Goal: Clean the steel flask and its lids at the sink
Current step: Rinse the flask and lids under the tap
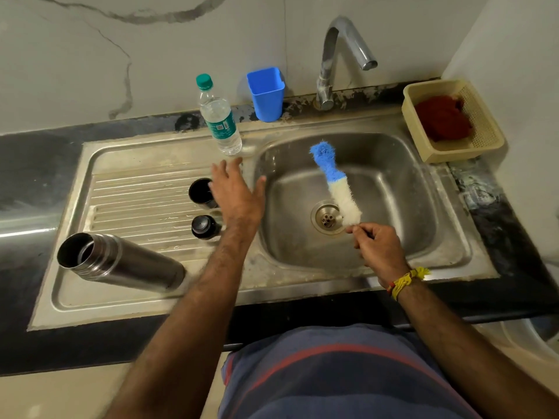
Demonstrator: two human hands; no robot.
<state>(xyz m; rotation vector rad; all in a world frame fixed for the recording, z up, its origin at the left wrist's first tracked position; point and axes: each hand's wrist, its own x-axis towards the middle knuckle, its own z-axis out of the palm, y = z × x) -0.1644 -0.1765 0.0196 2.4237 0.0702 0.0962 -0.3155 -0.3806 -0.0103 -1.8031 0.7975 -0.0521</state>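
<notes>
The steel flask [121, 261] lies on its side on the ribbed drainboard [136, 195], its open mouth facing left. Two dark lids stand on the drainboard to its right: a cup lid [200, 192], open end up, and a stopper lid [205, 226]. My left hand [239, 192] hovers with spread, straight fingers just right of the lids and holds nothing. My right hand [378, 246] grips the handle of a blue-and-white bottle brush [334, 182] over the sink basin [393, 182], bristles pointing away from me above the drain [327, 218].
A plastic water bottle [219, 116] with a green cap stands at the back of the drainboard. A blue cup [266, 93] and the tap [332, 58] stand behind the basin. At the right sits a beige basket [487, 137] holding a red cloth [443, 119].
</notes>
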